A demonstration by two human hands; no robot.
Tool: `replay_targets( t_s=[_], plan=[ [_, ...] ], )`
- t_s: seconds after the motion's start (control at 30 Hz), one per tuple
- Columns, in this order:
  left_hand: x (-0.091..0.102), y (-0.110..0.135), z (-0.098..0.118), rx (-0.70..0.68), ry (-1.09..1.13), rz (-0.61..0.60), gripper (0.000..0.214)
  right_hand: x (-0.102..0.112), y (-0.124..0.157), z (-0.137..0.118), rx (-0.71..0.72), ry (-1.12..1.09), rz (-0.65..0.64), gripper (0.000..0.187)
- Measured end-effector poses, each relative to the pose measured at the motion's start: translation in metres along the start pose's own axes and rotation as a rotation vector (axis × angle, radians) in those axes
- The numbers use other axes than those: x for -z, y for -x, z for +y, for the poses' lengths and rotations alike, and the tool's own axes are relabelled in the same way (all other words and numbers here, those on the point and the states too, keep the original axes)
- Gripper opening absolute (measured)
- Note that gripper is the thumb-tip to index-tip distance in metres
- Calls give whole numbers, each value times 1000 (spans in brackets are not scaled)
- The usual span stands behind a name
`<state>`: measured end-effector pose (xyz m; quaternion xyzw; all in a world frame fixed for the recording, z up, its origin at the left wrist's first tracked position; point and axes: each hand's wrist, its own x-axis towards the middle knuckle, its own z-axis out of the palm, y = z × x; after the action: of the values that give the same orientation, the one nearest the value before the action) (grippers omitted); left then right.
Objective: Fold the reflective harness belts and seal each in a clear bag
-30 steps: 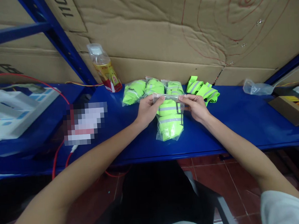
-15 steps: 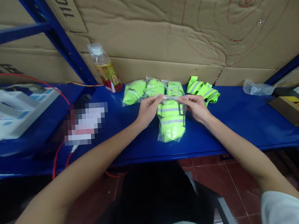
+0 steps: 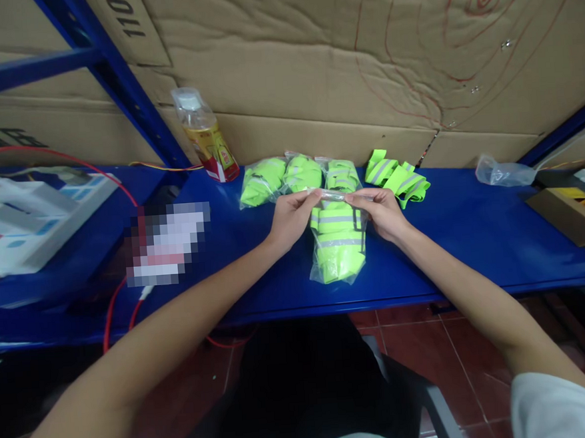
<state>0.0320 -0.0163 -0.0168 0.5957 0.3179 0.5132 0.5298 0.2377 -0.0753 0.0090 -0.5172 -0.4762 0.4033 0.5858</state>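
A clear plastic bag (image 3: 339, 274) hangs from my two hands, its top edge pinched between fingers and thumbs. Inside it is a folded neon-yellow strap (image 3: 339, 252) with grey reflective stripes. My left hand (image 3: 292, 217) closes on the bag's left top corner. On the right top edge, my right hand (image 3: 383, 211) pinches the same bag. Just behind stand several filled bags of the same kind, among them a left bag (image 3: 260, 182), a middle bag (image 3: 302, 173) and a right bag (image 3: 341, 173). Unbagged neon straps (image 3: 397, 177) lie beyond my right hand.
A bottle (image 3: 207, 141) stands at the back left against cardboard (image 3: 282, 66). To the left are a blurred-out device (image 3: 169, 244) with a red cable (image 3: 109, 312) and a white power strip (image 3: 42, 226). An open carton (image 3: 567, 216) and a crumpled plastic piece (image 3: 504, 172) are at the right.
The bag's lower end has shifted slightly toward me and to the right. My right hand's fingertips have slid a little left along the top edge. Both hands still pinch the bag.
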Motion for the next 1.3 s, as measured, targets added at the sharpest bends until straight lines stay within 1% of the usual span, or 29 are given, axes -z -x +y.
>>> replay_targets(
  t_s=[0.1, 0.23, 0.3, 0.37, 0.43, 0.6, 0.63, 0.7, 0.8, 0.87, 0.9, 0.93, 1.0, 1.07, 1.1, 1.13, 1.2, 1.23, 1.3],
  plan=[
    [2, 0, 2, 31, 31, 9, 34, 1, 0, -1, 13, 2, -22, 19],
    [3, 1, 3, 67, 90, -20, 37, -1, 2, -3, -80, -5, 2, 24],
    [2, 2, 4, 97, 122, -20, 38, -2, 3, -4, -138, -20, -23, 29],
    [0, 3, 5, 142, 144, -18, 38, -2, 3, -4, -155, -32, -63, 32],
    [-1, 3, 7, 196, 162, -33, 38, -1, 3, -3, -130, -30, -87, 30],
    [-1, 3, 11, 322, 150, -146, 43, 3, 3, 1, -30, 39, -128, 27],
    [-1, 3, 11, 318, 134, -154, 43, 3, 3, 1, -19, 56, -139, 28],
    [-2, 3, 10, 245, 105, -142, 40, 2, 3, 1, -27, 69, -142, 31],
    [-3, 2, 9, 85, 98, -90, 34, 0, 3, 1, -122, 11, -135, 34],
    [-3, 0, 8, 34, 115, -51, 31, 0, 3, 0, -193, -58, -139, 35],
    [-2, -1, 8, 35, 120, -43, 29, -1, 3, -1, -215, -84, -138, 35],
    [-1, -2, 8, 59, 125, -42, 27, 0, 3, -2, -223, -99, -132, 34],
    [3, -4, 8, 181, 124, -74, 25, 0, 3, -2, -191, -87, -113, 33],
    [6, -5, 9, 338, 97, -155, 26, 1, 4, -2, -119, -29, -119, 32],
    [7, -5, 9, 382, 72, -197, 28, 1, 4, -2, -85, 5, -140, 32],
    [8, -4, 9, 388, 44, -235, 30, 2, 5, -1, -60, 35, -168, 33],
    [7, -2, 9, 315, -10, -276, 32, 2, 5, 0, -40, 74, -212, 35],
    [6, -1, 9, 257, -30, -275, 32, 2, 5, 0, -41, 78, -211, 35],
    [2, 2, 9, 149, -55, -254, 32, 2, 3, 1, -67, 57, -169, 34]
  ],
)
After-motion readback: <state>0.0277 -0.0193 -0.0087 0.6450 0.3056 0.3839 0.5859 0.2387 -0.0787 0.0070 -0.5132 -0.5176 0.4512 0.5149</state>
